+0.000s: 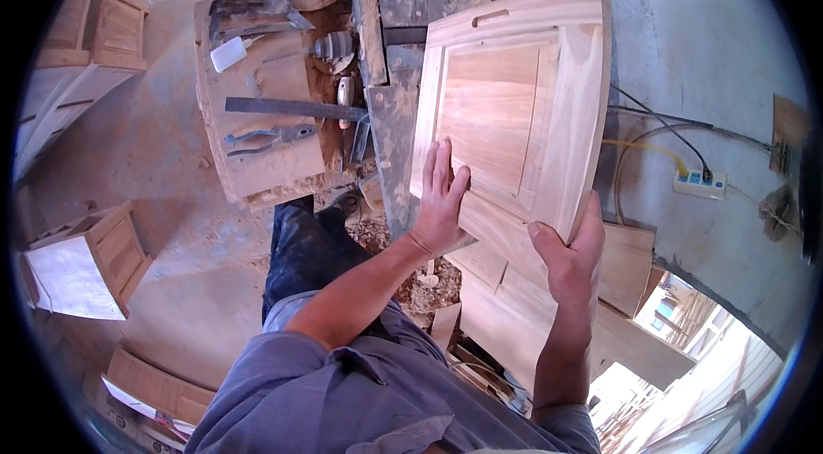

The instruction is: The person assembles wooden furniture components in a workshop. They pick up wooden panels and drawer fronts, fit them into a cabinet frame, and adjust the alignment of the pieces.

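Note:
A pale wooden cabinet door with a recessed centre panel and a slot near its far edge is tilted up in front of me, over the dusty bench. My right hand grips its near right corner, thumb on the face and fingers around the edge. On the frame at the near left lies my left hand, its fingers stretched out over the wood; its thumb is hidden. Below the door, more pale boards are partly covered by it and by my right arm.
A board-topped stand at left holds pliers, a metal square, a screwdriver, a white bottle and a triangular tool. A power strip with cables lies right. Wooden cabinets stand far left.

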`<state>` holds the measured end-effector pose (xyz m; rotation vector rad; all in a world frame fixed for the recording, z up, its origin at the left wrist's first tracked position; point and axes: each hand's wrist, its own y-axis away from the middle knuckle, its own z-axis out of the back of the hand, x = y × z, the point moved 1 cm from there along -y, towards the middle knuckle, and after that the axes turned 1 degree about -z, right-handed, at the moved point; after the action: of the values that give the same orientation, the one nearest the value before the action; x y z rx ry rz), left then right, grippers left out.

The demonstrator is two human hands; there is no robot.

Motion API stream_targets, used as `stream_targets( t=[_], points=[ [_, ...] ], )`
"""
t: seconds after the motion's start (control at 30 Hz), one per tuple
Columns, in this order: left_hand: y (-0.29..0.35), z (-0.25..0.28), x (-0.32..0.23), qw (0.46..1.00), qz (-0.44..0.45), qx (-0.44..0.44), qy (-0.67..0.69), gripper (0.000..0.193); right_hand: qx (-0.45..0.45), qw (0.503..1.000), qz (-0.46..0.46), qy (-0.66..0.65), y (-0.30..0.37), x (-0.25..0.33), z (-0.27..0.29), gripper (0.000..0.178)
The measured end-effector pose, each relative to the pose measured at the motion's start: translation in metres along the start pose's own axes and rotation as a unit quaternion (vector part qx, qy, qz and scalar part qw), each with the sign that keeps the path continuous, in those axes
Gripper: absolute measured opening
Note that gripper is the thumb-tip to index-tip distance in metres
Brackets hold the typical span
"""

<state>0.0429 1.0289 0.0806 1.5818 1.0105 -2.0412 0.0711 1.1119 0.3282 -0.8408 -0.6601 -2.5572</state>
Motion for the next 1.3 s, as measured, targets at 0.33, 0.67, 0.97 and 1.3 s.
stream_targets(
  t=[0.33, 0.67, 0.97, 1.3],
  points=[
    [-0.05, 0.001, 0.017, 1.0, -0.006, -0.006, 0.007, 0.112, -0.013, 1.0, 0.011, 0.018, -0.047, 0.025, -0.003, 0.053],
    [-0.131, -0.004, 0.048, 0.999, 0.036, 0.02, -0.019, 0.11, -0.027, 0.999, 0.034, 0.026, -0.13, 0.063, 0.001, 0.049],
    [-0.214, -0.004, 0.07, 0.995, 0.057, 0.019, -0.078, 0.095, -0.01, 0.998, 0.065, 0.007, -0.215, 0.084, 0.006, 0.051],
    [-0.174, -0.001, 0.037, 0.996, 0.027, 0.038, -0.078, 0.091, -0.065, 0.993, 0.075, -0.063, -0.14, 0.053, 0.021, 0.053]
  ],
)
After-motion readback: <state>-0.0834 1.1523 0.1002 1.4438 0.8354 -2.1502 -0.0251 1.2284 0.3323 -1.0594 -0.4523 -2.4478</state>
